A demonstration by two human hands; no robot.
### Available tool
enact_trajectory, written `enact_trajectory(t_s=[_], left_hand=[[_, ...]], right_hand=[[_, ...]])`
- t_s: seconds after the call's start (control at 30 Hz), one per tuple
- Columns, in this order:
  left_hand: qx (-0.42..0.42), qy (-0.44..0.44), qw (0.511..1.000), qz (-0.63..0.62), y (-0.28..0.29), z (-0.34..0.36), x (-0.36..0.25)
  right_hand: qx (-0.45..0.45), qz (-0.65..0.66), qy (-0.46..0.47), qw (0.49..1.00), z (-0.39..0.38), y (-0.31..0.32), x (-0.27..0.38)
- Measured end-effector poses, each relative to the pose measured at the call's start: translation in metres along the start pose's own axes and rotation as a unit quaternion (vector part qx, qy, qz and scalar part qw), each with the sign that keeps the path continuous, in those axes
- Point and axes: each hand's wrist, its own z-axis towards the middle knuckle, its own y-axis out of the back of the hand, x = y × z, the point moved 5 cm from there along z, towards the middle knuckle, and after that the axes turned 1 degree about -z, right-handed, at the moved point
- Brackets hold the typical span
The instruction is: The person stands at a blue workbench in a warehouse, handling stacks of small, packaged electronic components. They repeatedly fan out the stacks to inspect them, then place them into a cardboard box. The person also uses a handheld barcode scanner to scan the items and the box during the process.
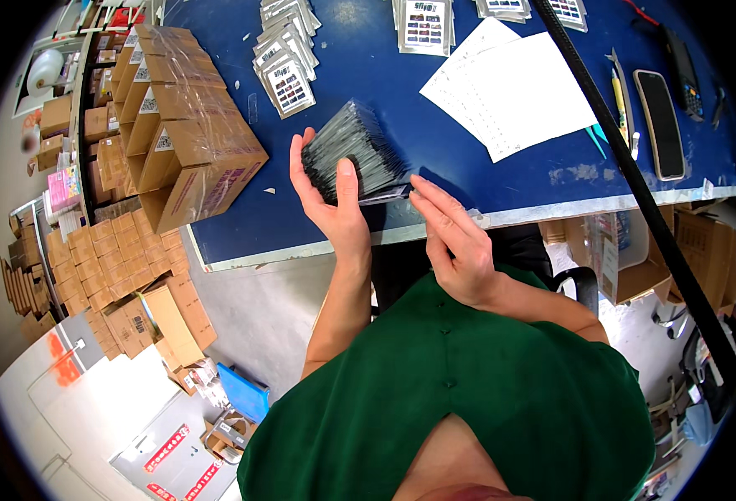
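Note:
My left hand (341, 219) is wrapped round a thick stack of thin clear-sleeved packets (358, 144), thumb across the near side and fingers along the left edge. The stack is tilted over the near part of the blue table (243, 238), its many plastic edges showing. My right hand (461, 255) is beside the stack's near right corner. Its index and middle fingers are stretched out, their tips at the corner of the lowest packet; the thumb is mostly hidden. Beyond the stack lies a fanned row of similar packets with printed white labels (289, 85).
Upright cardboard boxes (209, 159) stand at the table's left edge. White paper sheets (522, 92), more labelled packets (425, 25), a yellow craft knife (618, 92), teal tweezers (598, 138) and a phone (659, 125) lie farther right. A black strap (627, 159) crosses the right side.

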Motion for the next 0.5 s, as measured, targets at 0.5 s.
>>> enact_trajectory(t_s=[0.5], left_hand=[[0.004,0.005,1.0,0.001,-0.0002,-0.0001,-0.0005]], right_hand=[[-0.028,0.014,0.026,0.999,0.003,0.0,0.002]])
